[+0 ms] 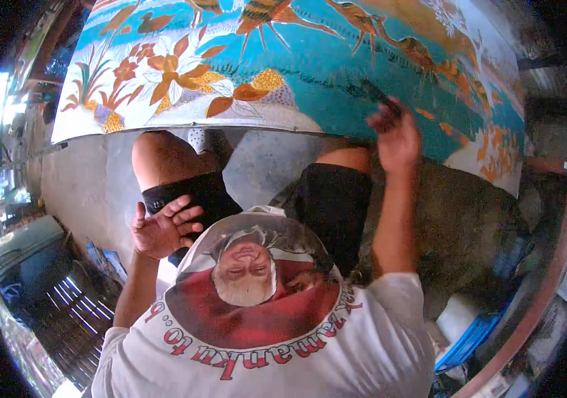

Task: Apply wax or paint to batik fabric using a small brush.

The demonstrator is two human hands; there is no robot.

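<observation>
My left hand point(167, 225) is raised over my left thigh, palm up, fingers spread with nothing in them. My right hand point(396, 136) is at the lower edge of a large painted panel point(323, 113), its fingers curled round a dark, slim tool point(379, 93) whose tip points up over the turquoise area; whether it touches the surface I cannot tell. The panel shows orange birds, leaves, flowers and dotted mounds on turquoise and white. Under it are my knees in black shorts point(333, 212). I wear a white T-shirt point(283, 358) with a printed picture.
A grey concrete floor point(84, 172) lies under me. Slatted dark wood point(77, 312) and bright gaps line the left. On the right are a curved reddish-brown rail point(562, 252), blue and white items point(462, 338) and shadowed clutter.
</observation>
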